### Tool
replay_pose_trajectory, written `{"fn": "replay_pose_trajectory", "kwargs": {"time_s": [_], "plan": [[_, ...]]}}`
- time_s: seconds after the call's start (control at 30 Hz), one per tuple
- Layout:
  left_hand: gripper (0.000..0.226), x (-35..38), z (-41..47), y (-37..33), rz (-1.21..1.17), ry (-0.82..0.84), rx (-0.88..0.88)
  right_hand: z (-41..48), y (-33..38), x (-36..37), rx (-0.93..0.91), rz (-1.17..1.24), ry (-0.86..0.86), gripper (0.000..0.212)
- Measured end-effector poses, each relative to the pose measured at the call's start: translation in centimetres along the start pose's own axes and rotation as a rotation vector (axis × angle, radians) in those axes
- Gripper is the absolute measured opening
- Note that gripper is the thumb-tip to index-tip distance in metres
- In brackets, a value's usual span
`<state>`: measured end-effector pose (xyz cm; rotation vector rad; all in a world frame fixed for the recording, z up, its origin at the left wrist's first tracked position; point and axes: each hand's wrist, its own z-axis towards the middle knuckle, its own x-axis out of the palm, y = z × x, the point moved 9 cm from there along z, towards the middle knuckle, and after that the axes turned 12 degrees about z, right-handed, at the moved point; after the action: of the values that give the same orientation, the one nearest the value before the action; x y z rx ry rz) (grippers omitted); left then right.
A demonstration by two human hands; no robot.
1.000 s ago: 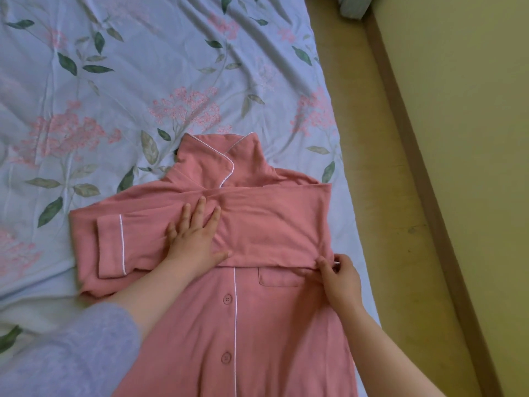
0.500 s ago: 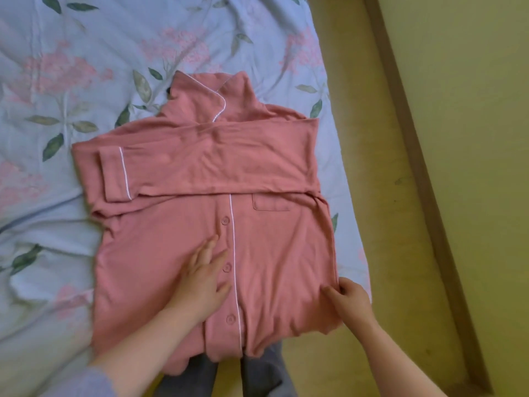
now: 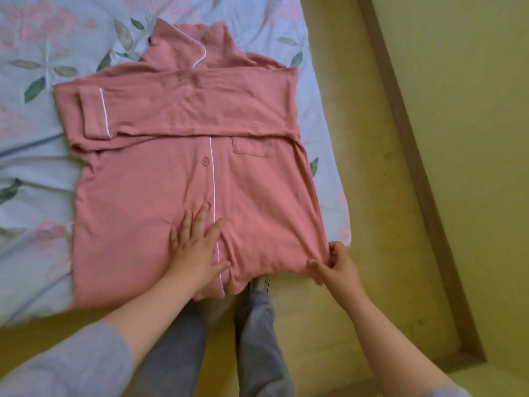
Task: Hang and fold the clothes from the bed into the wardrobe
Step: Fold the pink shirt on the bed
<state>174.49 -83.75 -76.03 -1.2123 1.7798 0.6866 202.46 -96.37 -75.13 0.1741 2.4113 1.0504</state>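
A pink button-front cotton pyjama shirt with white piping [image 3: 177, 173] lay front-up on the bed's pale blue sheet printed with pink flowers and green leaves [image 3: 40, 179], near its edge, with both sleeves folded across the chest. The left hand [image 3: 194, 250] pressed flat on the shirt beside the button placket, fingers [image 3: 186, 224] straight and slightly apart. The right hand [image 3: 337, 265] pinched the shirt's lower right hem corner, fingers clamped on the fabric. Grey trouser legs [image 3: 257, 339] stood on the yellow floor [image 3: 372, 196].
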Motion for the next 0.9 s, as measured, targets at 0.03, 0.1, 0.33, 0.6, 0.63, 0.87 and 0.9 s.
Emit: {"fn": "replay_pose_trajectory", "kwargs": {"time_s": [0.03,0.1,0.33,0.6,0.63,0.87,0.9], "plan": [[0.101,0.0,-0.3,-0.1,-0.002,0.015,0.002,-0.2,0.2,-0.5,-0.037,-0.031,-0.019,0.023],[0.11,0.5,-1.2,-0.1,-0.012,0.102,-0.006,-0.6,0.3,-2.2,-0.085,-0.128,-0.108,0.021],[0.112,1.3,-1.9,-1.1,0.17,0.139,0.022,0.8,-0.9,-2.4,-0.063,-0.407,-0.147,0.023],[0.054,0.2,-6.4,-1.3,-0.004,-0.121,0.213,0.0,-2.3,-2.1,0.094,-0.541,-0.23,0.029],[0.049,-0.1,-6.4,-1.0,-0.095,-0.142,0.21,-0.6,-1.7,-2.0,0.074,-0.509,-0.271,0.031],[0.021,0.4,-10.0,4.8,-0.443,-0.264,-0.123,-6.5,4.4,8.2,-0.185,-0.29,0.022,0.008],[0.023,1.1,-10.9,6.3,-0.47,-0.273,-0.197,-7.2,4.6,10.6,-0.182,-0.284,0.112,0.009]]}}
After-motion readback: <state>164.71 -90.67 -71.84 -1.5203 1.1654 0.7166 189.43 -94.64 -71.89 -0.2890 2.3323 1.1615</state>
